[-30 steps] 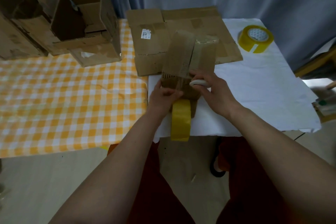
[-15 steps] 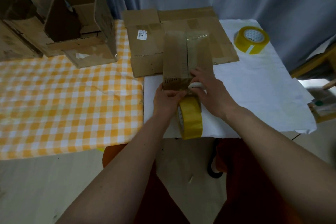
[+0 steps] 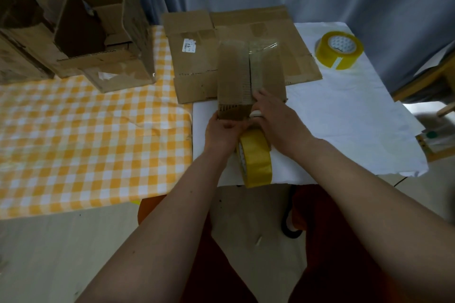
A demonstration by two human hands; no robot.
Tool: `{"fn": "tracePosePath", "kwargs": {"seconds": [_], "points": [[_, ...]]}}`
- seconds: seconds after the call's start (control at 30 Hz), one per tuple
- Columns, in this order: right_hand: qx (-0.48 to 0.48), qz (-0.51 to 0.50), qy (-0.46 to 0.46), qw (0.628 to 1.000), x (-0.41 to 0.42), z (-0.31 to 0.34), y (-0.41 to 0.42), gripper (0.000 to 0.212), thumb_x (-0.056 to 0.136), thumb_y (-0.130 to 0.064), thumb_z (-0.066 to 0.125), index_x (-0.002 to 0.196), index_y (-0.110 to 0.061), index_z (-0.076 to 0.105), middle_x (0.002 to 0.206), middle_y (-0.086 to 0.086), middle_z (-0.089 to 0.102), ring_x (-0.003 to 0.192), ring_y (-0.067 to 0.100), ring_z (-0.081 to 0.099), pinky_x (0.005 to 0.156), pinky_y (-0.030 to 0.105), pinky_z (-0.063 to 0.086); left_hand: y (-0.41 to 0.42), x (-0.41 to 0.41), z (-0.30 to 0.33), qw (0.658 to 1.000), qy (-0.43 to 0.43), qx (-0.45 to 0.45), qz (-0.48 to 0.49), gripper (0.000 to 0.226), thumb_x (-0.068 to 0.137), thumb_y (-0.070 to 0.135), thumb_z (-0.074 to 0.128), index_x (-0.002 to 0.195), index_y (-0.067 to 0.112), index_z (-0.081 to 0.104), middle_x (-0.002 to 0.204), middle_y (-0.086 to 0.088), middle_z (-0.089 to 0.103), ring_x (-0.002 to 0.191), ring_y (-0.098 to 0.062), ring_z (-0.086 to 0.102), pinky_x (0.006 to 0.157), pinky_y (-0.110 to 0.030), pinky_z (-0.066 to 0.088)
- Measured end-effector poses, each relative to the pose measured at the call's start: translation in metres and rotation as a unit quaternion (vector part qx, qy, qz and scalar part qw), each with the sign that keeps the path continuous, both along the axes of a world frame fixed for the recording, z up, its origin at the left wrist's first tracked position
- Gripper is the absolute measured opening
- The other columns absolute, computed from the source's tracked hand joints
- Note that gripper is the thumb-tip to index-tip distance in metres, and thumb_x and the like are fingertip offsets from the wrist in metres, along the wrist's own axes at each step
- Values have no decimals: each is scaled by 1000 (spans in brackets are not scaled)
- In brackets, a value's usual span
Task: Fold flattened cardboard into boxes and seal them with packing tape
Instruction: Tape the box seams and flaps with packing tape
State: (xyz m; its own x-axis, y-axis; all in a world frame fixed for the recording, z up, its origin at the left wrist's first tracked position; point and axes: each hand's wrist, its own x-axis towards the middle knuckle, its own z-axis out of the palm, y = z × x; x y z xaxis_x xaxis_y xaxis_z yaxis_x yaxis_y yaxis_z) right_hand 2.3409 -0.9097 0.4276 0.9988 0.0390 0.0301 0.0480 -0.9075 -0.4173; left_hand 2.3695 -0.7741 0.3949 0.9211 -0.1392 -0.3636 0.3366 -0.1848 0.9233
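A small brown cardboard box point(image 3: 251, 76) is steadied at the white table's point(image 3: 344, 115) near edge by the left hand point(image 3: 221, 133), fingers curled on its front. A small white tool point(image 3: 256, 113) is gripped in the right hand point(image 3: 280, 120) at the taped seam, with a yellow packing-tape roll point(image 3: 256, 157) hanging just below. If the strip is severed carelessly, the roll could drop, or the tape could wrinkle and lift off the seam.

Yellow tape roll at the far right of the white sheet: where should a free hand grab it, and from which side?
The spare yellow packing-tape roll lies flat on the white sheet, core hole facing up, with nothing touching it. Probably best to come from above and pinch across the ring wall, thumb in the core and fingers on the outer face. The near side looks most open to reach.
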Motion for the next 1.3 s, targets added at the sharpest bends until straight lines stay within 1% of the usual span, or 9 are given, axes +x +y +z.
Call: {"fn": "tracePosePath", "kwargs": {"seconds": [0.2,0.37,0.5,0.6,0.7,0.77,0.93,1.07,1.3], "points": [[-2,37,-25,999,-12,3,-45,29,94,-3,52,123,0,53,149,9,38,143,19,23,109,31,32,9,4,-2,999,19,-29,2,11,84,18,73,85,7,71,102,17,56,102,-23,61,77,-31,55],[72,53,-3,996,-5,1,-40,26,93,-5,53,118,-2,57,145,8,44,144,15,19,112,35,31,6,-2,-5,1000,-15,15,-9,15,84,25,73,90,11,72,117,-3,62,96,-15,59,63,-14,49],[113,50,18,992,-1,9,-42,27,93,-5,53,120,-2,55,141,7,48,144,12,18,112,29,28,12,-4,-14,985,-141,90,-30,5,81,24,76,78,21,72,148,-6,39,132,-21,40,107,-32,36],[101,63,26,993,0,10,-48,25,92,-5,56,116,-1,57,144,6,45,144,12,18,111,28,28,20,-10,-14,918,-354,164,-70,8,79,27,74,74,20,74,155,-9,28,141,-28,20,111,-16,8],[78,83,29,993,0,10,-46,10,89,-3,58,99,-2,60,151,5,34,145,12,15,107,19,22,25,-5,-4,818,-489,236,-190,20,82,38,63,72,22,71,156,-5,24,146,-35,7,118,-46,6],[61,96,30,993,0,9,-45,8,89,-1,58,97,-2,61,153,6,30,145,13,13,107,17,19,26,4,5,808,-457,249,-275,15,84,31,66,75,20,70,153,4,25,147,-33,6,114,-63,10],[34,112,14,993,-5,7,-53,6,88,-1,58,92,-4,62,154,2,28,142,7,15,103,16,24,28,16,4,815,-423,238,-315,8,84,21,70,77,21,65,146,16,30,147,-29,15,108,-66,21],[72,-86,-112,987,-23,-12,-67,11,85,-4,63,95,-5,65,124,13,45,120,25,38,93,21,35,27,11,1,845,-396,187,-308,8,85,30,62,77,26,61,147,17,31,148,-24,10,112,-62,21],[193,-259,125,938,-35,-69,-82,12,89,-15,63,77,-16,59,93,5,61,101,27,58,79,28,42,28,11,4,861,-367,155,-317,13,87,16,68,78,23,62,148,16,28,149,-18,3,118,-35,11]]}}
